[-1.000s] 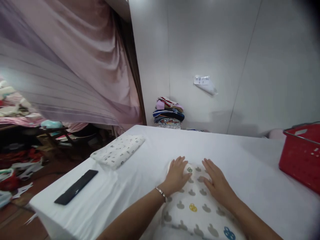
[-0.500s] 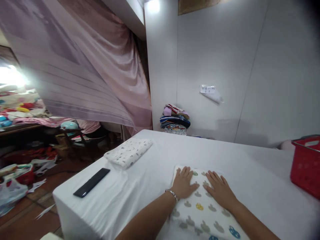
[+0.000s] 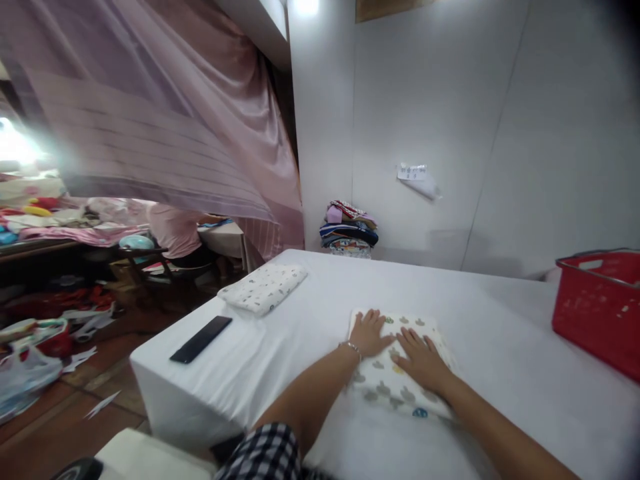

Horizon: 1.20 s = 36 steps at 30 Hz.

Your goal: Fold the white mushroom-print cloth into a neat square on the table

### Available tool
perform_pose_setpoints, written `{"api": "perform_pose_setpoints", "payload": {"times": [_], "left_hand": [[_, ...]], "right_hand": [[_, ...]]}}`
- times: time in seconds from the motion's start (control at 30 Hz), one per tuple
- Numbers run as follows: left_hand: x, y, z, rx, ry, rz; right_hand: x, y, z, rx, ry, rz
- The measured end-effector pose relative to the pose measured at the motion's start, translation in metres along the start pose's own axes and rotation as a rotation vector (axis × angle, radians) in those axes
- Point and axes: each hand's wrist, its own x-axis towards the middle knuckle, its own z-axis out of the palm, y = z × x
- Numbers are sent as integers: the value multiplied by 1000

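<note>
A folded white cloth (image 3: 383, 385) with grey, green, yellow and blue motifs lies on the white-covered table (image 3: 320, 293). My left hand (image 3: 371, 335) rests flat on its far left part, fingers spread. Across its middle lies my right hand (image 3: 421, 360), palm down with the fingers apart. Both hands press on the cloth without gripping it, and they cover part of its print. Farther left, another folded white cloth (image 3: 264, 288) with small dark prints sits near the table's left edge.
A black phone-like slab (image 3: 201, 339) lies near the left edge. On the right stands a red plastic basket (image 3: 595, 320). Stacked folded fabrics (image 3: 350, 230) rise behind the table by the wall. Beyond the hanging pink curtain (image 3: 240, 127) sits a person (image 3: 175, 230) in pink.
My right hand has slid left and nearer over the cloth, closer to my left hand. The view has shifted, bringing more of the basket and the seated person into sight.
</note>
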Motion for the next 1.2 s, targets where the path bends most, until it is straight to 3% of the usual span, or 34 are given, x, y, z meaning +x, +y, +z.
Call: {"api": "perform_pose_setpoints", "payload": {"times": [0.07, 0.17, 0.3, 0.43, 0.5, 0.6, 0.7, 0.87, 0.93, 1.03, 1.2], "left_hand": [[-3, 6, -11, -37, -65, -20], [-19, 16, -18, -87, -68, 2], [-43, 25, -9, -45, -84, 33], [-46, 26, -6, -52, -101, 17], [-45, 23, -9, -113, -81, 9], [-56, 16, -15, -261, 49, -102], [-83, 6, -14, -382, 134, -199], [-134, -4, -8, -466, 142, -131], [-147, -4, -8, -432, 151, -109], [-156, 2, -10, -331, 137, -88], [-153, 16, -10, -194, 163, -182]], "right_hand": [[-8, -5, -11, 30, -59, 16], [-25, -11, -20, 69, 3, 15], [-44, -17, -15, 53, -17, 41], [-47, -17, -14, 79, -35, 39], [-50, -13, -17, 112, -31, 31], [-63, 3, -18, 126, 53, 70], [-81, 24, -13, 158, 150, 90], [-108, 42, -3, 329, 299, 130], [-117, 40, -2, 296, 328, 40], [-127, 37, -1, 177, 255, -117], [-128, 40, 0, 81, 254, -149]]}}
